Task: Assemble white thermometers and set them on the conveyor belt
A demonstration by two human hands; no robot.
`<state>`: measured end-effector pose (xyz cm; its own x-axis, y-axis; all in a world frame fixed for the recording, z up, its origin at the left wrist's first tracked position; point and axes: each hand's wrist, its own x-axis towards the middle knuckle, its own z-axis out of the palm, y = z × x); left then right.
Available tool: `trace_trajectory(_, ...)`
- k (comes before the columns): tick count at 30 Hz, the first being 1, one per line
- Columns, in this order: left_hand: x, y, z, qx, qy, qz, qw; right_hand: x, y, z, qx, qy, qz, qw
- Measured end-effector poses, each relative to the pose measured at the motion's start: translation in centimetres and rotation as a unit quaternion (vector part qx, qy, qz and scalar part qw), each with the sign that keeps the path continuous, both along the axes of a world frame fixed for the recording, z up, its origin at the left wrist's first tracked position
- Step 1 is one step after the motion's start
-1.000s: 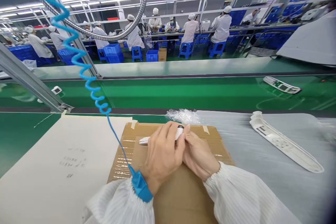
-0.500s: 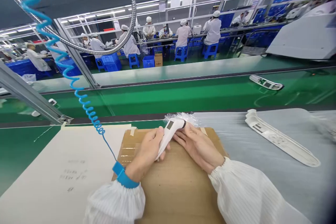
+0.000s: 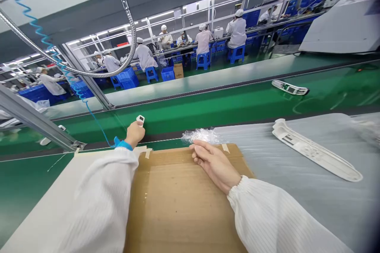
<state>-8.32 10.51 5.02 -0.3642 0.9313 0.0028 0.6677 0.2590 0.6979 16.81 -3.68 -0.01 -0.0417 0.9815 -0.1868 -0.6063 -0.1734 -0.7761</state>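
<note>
My left hand [image 3: 135, 134] reaches out over the green conveyor belt [image 3: 208, 106], its fingers closed around a white handheld thermometer [image 3: 140, 119]. Only the end with the small dark screen shows; the rest is hidden by the hand. Above the far edge of a brown cardboard sheet [image 3: 178, 205], my right hand [image 3: 212, 162] is loosely open with slightly curled fingers and nothing visible in them. Crumpled clear plastic [image 3: 202, 136] lies just beyond its fingertips. A blue strap [image 3: 122, 143] circles my left wrist.
A long white plastic shell [image 3: 314, 152] lies on the grey mat at right. Another white device, opened up [image 3: 290, 87], rests on the belt. A blue coiled cord [image 3: 38, 29] and a metal hose [image 3: 130, 43] hang at left. Several people work in the background.
My left hand has carried the thermometer from above the cardboard forward and left, over the belt. My right hand has come away from the thermometer and stays above the cardboard.
</note>
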Motion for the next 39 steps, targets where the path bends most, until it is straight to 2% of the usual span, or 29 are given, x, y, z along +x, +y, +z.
trace_trajectory(3, -1.2, 2.0, 0.4, -0.01, 0.08, 0.031, 0.996, 0.0, 0.0, 0.2, -0.008, 0.008, 0.001, 1.0)
trace_trajectory(6, -1.0, 1.5, 0.5, 0.01, 0.139, 0.039, 0.989, 0.0, -0.1, 0.4, -0.01, 0.008, 0.003, 1.0)
trace_trajectory(10, 0.9, -1.7, -0.2, 0.036, 0.159, -0.006, 0.987, 0.1, 0.0, 0.3, -0.01, -0.002, 0.013, 1.0)
trace_trajectory(16, 4.9, -8.7, -3.0, 0.027, 0.091, -0.1, 0.99, 0.1, 0.1, -0.4, -0.011, -0.007, -0.006, 1.0)
trace_trajectory(21, 7.0, -12.0, -4.3, 0.093, 0.159, -0.156, 0.97, 0.2, -0.1, -0.3, -0.023, -0.023, -0.006, 0.999)
trace_trajectory(24, 7.2, -12.4, -4.4, 0.096, 0.168, -0.161, 0.968, 0.4, -0.2, 0.0, -0.022, -0.042, 0.005, 0.999)
trace_trajectory(28, 7.1, -12.2, -4.5, 0.093, 0.132, -0.157, 0.974, 0.6, -0.3, 0.1, -0.022, -0.059, 0.02, 0.998)
trace_trajectory(39, 6.7, -11.9, -4.8, 0.102, 0.078, -0.117, 0.985, 0.4, -0.3, 0.4, -0.031, -0.062, 0.013, 0.998)
